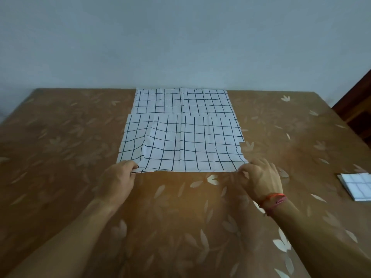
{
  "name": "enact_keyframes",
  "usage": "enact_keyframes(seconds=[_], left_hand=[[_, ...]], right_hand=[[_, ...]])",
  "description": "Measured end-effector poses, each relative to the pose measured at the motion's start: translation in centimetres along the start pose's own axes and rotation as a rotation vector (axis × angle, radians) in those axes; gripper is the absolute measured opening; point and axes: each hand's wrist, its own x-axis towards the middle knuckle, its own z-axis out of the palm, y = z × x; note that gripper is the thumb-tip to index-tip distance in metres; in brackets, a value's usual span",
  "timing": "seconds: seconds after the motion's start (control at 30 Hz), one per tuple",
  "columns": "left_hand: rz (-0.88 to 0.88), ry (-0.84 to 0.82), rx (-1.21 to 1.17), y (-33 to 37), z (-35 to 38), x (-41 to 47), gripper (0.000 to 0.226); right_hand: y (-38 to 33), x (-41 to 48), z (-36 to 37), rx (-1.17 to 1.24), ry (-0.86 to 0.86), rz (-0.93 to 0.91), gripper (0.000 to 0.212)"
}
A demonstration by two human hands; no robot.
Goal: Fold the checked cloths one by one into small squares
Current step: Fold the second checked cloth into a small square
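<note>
The cloth [181, 141] lies flat on the surface [60, 141] straight ahead of me, long axis running left to right. My left hand [120, 175] and right hand [261, 174] each pinch a near corner, equally close, so I judge the fold goes away from me.

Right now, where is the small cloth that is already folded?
The folded checked cloth lies on the table at the head view's right edge, apart from the right hand, which pinches the spread checked cloth.
</note>
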Motion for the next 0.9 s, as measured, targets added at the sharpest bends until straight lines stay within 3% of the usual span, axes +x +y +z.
enact_keyframes(seconds=[0.2,0.47,0.6,0.9], left_hand=[[0.034,-0.135,0.088,0.7,-3.3,-5.9,0.006],[0.066,-0.237,0.037,4.4,-6.6,-14.0,0.007],[0.105,-0.230,-0.011,6.5,-8.2,-17.8,0.021],[0.129,-0.192,-0.054,7.6,-10.6,-24.6,0.035]], right_hand=[[-3.4,-5.2,-2.5,-0.088,-0.154,0.002,0.034],[-15.9,-13.9,-7.5,0.174,-0.206,-0.298,0.051],[-19.5,-17.4,-9.5,0.268,-0.227,-0.357,0.050],[-20.1,-22.2,-12.5,0.341,-0.385,-0.116,0.030]])
